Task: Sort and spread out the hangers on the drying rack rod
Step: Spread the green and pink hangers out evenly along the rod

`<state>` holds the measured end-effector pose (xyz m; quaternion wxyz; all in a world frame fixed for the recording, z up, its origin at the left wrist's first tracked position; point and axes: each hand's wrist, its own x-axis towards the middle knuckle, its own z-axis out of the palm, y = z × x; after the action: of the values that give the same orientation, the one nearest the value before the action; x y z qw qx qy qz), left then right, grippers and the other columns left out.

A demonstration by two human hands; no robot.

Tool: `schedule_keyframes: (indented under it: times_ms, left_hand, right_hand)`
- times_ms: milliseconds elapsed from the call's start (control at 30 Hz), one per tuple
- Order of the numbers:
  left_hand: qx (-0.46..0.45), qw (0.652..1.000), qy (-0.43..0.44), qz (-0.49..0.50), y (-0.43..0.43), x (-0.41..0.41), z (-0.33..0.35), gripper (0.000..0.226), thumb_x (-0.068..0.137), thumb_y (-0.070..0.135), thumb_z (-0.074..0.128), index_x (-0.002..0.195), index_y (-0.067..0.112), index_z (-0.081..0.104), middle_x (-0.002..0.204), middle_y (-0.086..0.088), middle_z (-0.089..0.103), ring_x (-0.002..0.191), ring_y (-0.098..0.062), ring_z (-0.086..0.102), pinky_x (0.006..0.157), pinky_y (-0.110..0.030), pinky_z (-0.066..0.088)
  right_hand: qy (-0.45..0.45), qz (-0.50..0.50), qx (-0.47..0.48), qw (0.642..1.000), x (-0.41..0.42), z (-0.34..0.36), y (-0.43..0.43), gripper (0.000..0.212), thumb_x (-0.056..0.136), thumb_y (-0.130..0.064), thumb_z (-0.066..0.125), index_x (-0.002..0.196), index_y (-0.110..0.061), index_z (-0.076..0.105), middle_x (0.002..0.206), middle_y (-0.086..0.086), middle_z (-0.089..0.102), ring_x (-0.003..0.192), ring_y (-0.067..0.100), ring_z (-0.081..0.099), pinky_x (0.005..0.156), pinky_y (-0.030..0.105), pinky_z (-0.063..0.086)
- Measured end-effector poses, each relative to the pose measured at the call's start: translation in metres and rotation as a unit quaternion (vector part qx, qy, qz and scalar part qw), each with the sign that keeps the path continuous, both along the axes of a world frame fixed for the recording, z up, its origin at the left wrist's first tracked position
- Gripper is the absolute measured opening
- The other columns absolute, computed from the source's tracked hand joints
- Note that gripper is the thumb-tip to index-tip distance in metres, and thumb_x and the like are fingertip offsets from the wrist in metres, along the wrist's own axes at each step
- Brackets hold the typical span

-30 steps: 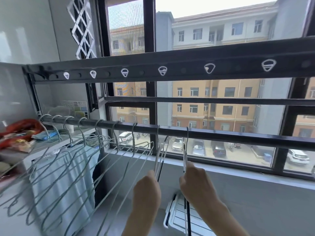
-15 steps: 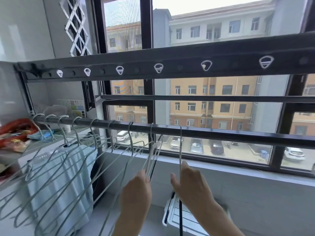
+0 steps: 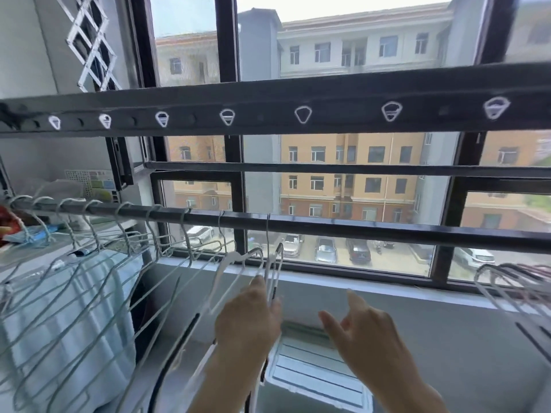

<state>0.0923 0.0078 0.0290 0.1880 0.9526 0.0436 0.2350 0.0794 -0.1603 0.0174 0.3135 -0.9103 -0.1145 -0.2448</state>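
The hangers point(image 3: 128, 245) are hung by their hooks along the left part of the rod point(image 3: 357, 229). They are spaced apart but swung at a slant, so their shoulders overlap and tangle over a pale blue cloth point(image 3: 74, 308). A second bunch point(image 3: 507, 275) is crowded at the far right, and the middle of the rod is left bare between the two. That gap is judged to be where the hangers are meant to be spread.

The held hanger point(image 3: 272, 263) is hooked on the rod at the right end of the left row. Whether one or two are taken together cannot be told. Its thin wires are pinched low down in the grip of the left hand point(image 3: 247, 323), thumb on one side and fingers on the other. It is probably held there so that the hook can be slid along the rod without being lifted off. The right hand point(image 3: 366, 332) is held just beside it, with its grip spread, fingers loose and nothing in it.

The hangers are slim, pale, coated wire with rounded hooks, and one dark one is seen among them. The rod is dark, smooth metal. Above it runs a flat dark bar point(image 3: 298, 114) pierced with white-rimmed holes. A white slatted crate point(image 3: 319, 368) lies below the hands.
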Motion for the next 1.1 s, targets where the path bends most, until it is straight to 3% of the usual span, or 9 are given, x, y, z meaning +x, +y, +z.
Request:
schedule_keyframes:
  times_ms: [200, 300, 367, 533, 600, 733, 900, 1000, 1100]
  left_hand:
    - [0.070, 0.996, -0.006, 0.047, -0.009, 0.014, -0.011, 0.025, 0.095, 0.033, 0.038, 0.091, 0.017, 0.057, 0.066, 0.007, 0.054, 0.062, -0.013, 0.057, 0.054, -0.024, 0.042]
    - [0.069, 0.997, -0.021, 0.040, -0.008, 0.018, -0.014, 0.021, 0.094, 0.027, 0.040, 0.087, 0.017, 0.057, 0.056, 0.011, 0.042, 0.053, -0.008, 0.045, 0.045, -0.016, 0.028]
    - [0.067, 0.997, -0.029, 0.032, -0.004, 0.020, -0.016, 0.021, 0.094, 0.024, 0.040, 0.083, 0.017, 0.056, 0.054, 0.012, 0.038, 0.053, -0.006, 0.044, 0.046, -0.015, 0.028]
    - [0.035, 0.999, -0.030, 0.024, 0.012, 0.026, -0.018, 0.022, 0.093, 0.022, 0.043, 0.072, 0.019, 0.048, 0.058, 0.009, 0.044, 0.056, -0.010, 0.049, 0.050, -0.019, 0.036]
    - [0.032, 0.999, -0.031, 0.019, 0.018, 0.028, -0.019, 0.023, 0.092, 0.024, 0.046, 0.070, 0.021, 0.046, 0.058, 0.009, 0.049, 0.057, -0.010, 0.055, 0.048, -0.019, 0.039]
    - [0.052, 0.998, -0.034, 0.030, 0.025, 0.028, -0.021, 0.022, 0.093, 0.028, 0.044, 0.074, 0.021, 0.051, 0.059, 0.008, 0.053, 0.055, -0.010, 0.056, 0.052, -0.023, 0.048]
    - [0.085, 0.993, -0.043, 0.064, 0.032, 0.030, -0.022, 0.022, 0.093, 0.031, 0.045, 0.072, 0.024, 0.048, 0.056, 0.008, 0.050, 0.053, -0.010, 0.054, 0.046, -0.021, 0.038]
    - [0.102, 0.991, -0.031, 0.080, 0.033, 0.025, -0.018, 0.021, 0.094, 0.036, 0.043, 0.082, 0.022, 0.053, 0.060, 0.008, 0.054, 0.057, -0.013, 0.057, 0.045, -0.021, 0.031]
    - [0.111, 0.986, -0.028, 0.119, 0.024, 0.011, -0.007, 0.039, 0.089, 0.050, 0.046, 0.109, 0.017, 0.052, 0.091, 0.000, 0.063, 0.085, -0.018, 0.062, 0.061, -0.027, 0.045]
  right_hand:
    - [-0.012, -0.022, -0.005, 1.000, -0.020, 0.001, -0.041, 0.069, 0.086, -0.053, 0.045, 0.140, -0.012, 0.034, 0.056, -0.015, 0.048, 0.085, 0.007, 0.063, 0.082, 0.020, 0.042]
    - [0.005, -0.012, 0.001, 1.000, -0.027, -0.003, -0.044, 0.095, 0.071, -0.078, 0.028, 0.135, -0.010, 0.043, 0.048, -0.015, 0.049, 0.062, 0.000, 0.056, 0.078, 0.027, 0.049]
    - [0.013, -0.018, 0.005, 1.000, -0.027, -0.009, -0.048, 0.109, 0.057, -0.082, 0.018, 0.132, -0.009, 0.048, 0.045, -0.015, 0.050, 0.056, -0.001, 0.048, 0.074, 0.030, 0.049]
    - [0.033, -0.037, 0.026, 0.998, -0.027, -0.013, -0.055, 0.067, 0.079, -0.050, 0.060, 0.128, -0.005, 0.053, 0.045, -0.008, 0.053, 0.051, 0.003, 0.045, 0.063, 0.026, 0.039]
    - [0.033, -0.033, 0.028, 0.998, -0.028, -0.014, -0.057, 0.063, 0.079, -0.048, 0.060, 0.124, -0.003, 0.057, 0.044, -0.006, 0.053, 0.049, 0.005, 0.047, 0.060, 0.028, 0.042]
    - [0.026, -0.019, 0.041, 0.999, -0.032, -0.018, -0.061, 0.084, 0.067, -0.066, 0.040, 0.113, 0.000, 0.063, 0.038, -0.009, 0.048, 0.043, 0.003, 0.046, 0.051, 0.028, 0.044]
    - [0.036, -0.034, 0.063, 0.997, -0.034, -0.020, -0.077, 0.056, 0.072, -0.037, 0.072, 0.109, 0.003, 0.065, 0.036, -0.010, 0.045, 0.041, -0.003, 0.040, 0.048, 0.014, 0.030]
    - [0.039, -0.031, 0.053, 0.997, -0.041, -0.015, -0.091, 0.076, 0.068, -0.060, 0.047, 0.101, 0.005, 0.068, 0.033, -0.014, 0.038, 0.040, -0.012, 0.035, 0.050, 0.004, 0.026]
    - [0.018, -0.072, 0.057, 0.996, -0.048, -0.014, -0.107, 0.098, 0.070, -0.080, 0.026, 0.101, 0.003, 0.068, 0.033, -0.015, 0.037, 0.038, -0.009, 0.036, 0.047, 0.005, 0.026]
